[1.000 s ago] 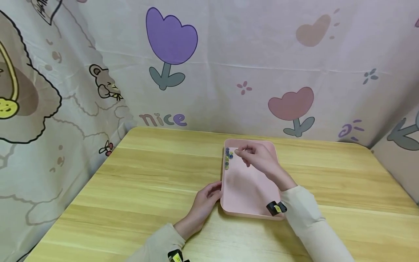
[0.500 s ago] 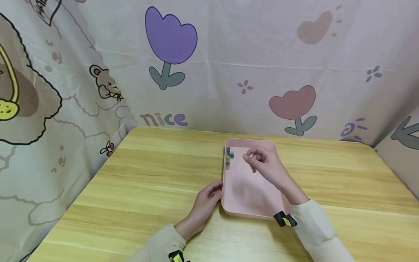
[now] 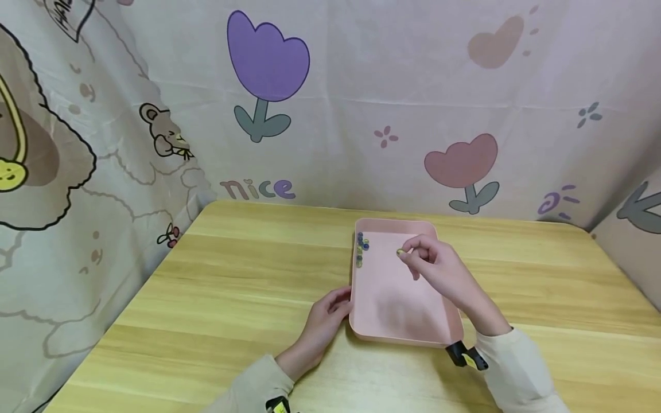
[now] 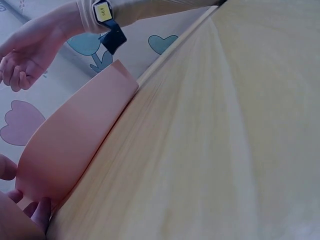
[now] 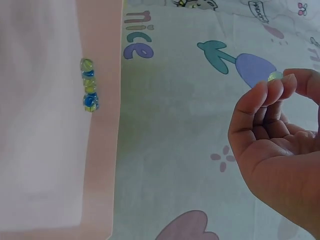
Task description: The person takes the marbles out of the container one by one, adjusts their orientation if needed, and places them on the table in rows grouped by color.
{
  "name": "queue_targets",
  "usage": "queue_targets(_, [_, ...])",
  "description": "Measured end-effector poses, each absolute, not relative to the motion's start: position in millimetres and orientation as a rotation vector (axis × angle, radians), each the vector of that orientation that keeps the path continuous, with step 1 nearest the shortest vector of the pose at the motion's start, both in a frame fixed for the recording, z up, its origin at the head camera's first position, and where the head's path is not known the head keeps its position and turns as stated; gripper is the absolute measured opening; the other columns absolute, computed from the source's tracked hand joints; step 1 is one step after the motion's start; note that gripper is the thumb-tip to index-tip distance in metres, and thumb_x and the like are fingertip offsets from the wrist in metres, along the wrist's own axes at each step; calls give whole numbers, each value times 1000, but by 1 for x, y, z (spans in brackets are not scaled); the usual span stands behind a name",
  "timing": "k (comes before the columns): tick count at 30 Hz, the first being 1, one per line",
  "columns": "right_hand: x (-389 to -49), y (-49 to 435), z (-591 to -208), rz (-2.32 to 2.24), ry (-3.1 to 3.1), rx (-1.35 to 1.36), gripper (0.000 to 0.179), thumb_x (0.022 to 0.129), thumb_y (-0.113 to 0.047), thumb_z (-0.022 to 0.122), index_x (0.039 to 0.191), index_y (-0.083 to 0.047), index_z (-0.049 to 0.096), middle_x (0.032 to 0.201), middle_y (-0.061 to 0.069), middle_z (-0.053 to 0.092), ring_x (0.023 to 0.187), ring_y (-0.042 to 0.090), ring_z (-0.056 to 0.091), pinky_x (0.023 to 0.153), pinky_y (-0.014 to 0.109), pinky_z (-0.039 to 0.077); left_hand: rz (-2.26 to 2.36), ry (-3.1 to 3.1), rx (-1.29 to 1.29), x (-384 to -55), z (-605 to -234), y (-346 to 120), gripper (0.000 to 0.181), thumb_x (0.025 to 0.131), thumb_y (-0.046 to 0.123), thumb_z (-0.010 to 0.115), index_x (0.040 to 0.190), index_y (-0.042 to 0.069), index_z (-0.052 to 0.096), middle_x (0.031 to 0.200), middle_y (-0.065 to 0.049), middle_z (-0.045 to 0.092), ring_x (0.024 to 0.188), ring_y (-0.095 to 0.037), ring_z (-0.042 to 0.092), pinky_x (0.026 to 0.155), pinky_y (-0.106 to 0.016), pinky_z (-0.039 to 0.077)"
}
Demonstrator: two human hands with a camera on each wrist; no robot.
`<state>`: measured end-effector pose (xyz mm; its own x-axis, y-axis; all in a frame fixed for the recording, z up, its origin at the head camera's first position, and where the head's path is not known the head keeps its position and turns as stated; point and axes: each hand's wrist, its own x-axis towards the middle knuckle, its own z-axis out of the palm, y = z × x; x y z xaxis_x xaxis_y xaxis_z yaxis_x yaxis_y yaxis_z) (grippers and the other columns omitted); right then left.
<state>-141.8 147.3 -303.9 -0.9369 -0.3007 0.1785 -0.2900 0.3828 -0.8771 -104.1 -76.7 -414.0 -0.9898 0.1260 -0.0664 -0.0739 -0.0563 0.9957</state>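
Above the right half of a shallow pink tray [image 3: 397, 338], my right hand [image 3: 441, 272] pinches a small yellow-green glass marble [image 3: 400, 252] between thumb and fingertips. The right wrist view also shows this marble [image 5: 274, 76] at the fingertips, raised clear of the tray. Several blue and yellow-green marbles [image 3: 360, 250] lie along the tray's left wall near its far corner, mostly in a line. My left hand [image 3: 317, 327] rests at the tray's left side, its fingertips touching the outer wall. In the left wrist view, its fingers [image 4: 41, 214] are partly cut off at the tray's corner.
The tray lies on a light wood-grain table [image 3: 222, 275]. A pale cloth [image 3: 356, 69] printed with flowers and cartoons hangs behind the table and along its sides.
My right hand has drawn back to the right and towards me, away from the row of marbles, carrying the pinched marble. My left hand has stayed at the tray's side.
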Motion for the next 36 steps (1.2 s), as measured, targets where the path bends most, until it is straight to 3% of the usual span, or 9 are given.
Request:
queue_targets(7, [-134, 149, -307, -1682, 2589, -533, 14, 96, -12, 57, 101, 0, 58, 65, 6, 54, 73, 20, 57, 71, 25, 45, 2179, 2070, 53, -105, -414, -77, 41, 97, 11, 56, 134, -5, 51, 125, -17, 59, 116, -28, 55, 98, -32, 47])
queue_targets(19, [-125, 136, -312, -1680, 2537, -657, 8, 95, -9, 58, 98, -2, 59, 65, 3, 52, 62, 16, 53, 56, 28, 45, 2178, 2067, 41, -105, -414, -76, 40, 97, 11, 56, 134, -4, 52, 125, -16, 59, 116, -27, 55, 97, -31, 47])
queue_targets(28, [-108, 132, -316, -1681, 2428, -762, 7, 96, -8, 58, 97, 0, 58, 63, 1, 53, 58, 17, 54, 55, 26, 45, 2168, 2075, 46, -104, -415, -77, 40, 97, 11, 55, 134, -4, 51, 127, -17, 58, 117, -27, 54, 97, -32, 47])
queue_targets(36, [-94, 129, -327, -1639, 2424, -756, 9, 96, -11, 60, 98, -3, 57, 60, -1, 61, 54, 16, 60, 55, 29, 53, 2175, 2074, 49, -104, -415, -76, 41, 97, 11, 56, 134, -5, 51, 126, -17, 58, 116, -28, 55, 97, -32, 47])
